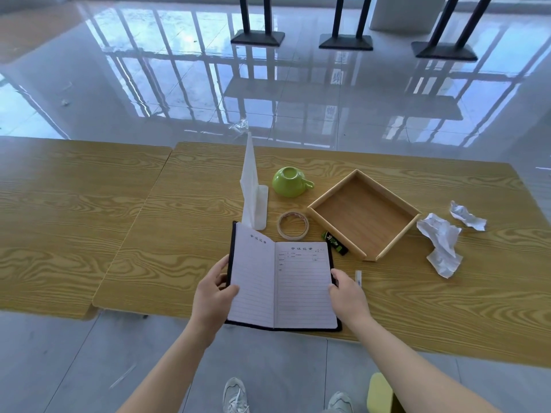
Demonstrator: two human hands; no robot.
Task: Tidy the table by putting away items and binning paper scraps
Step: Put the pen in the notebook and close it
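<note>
Both hands' fingers (229, 290) clasp open notebook (283, 287) edges.

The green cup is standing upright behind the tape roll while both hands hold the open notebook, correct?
Not quite. The head view shows the green cup upside down, base up, behind the tape roll. The left hand and right hand do hold the open notebook.

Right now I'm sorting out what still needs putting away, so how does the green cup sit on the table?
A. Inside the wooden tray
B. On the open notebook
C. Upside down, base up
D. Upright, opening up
C: the green cup rests mouth-down on the table with its base ring facing up, beside the wooden tray, not in it.
</note>
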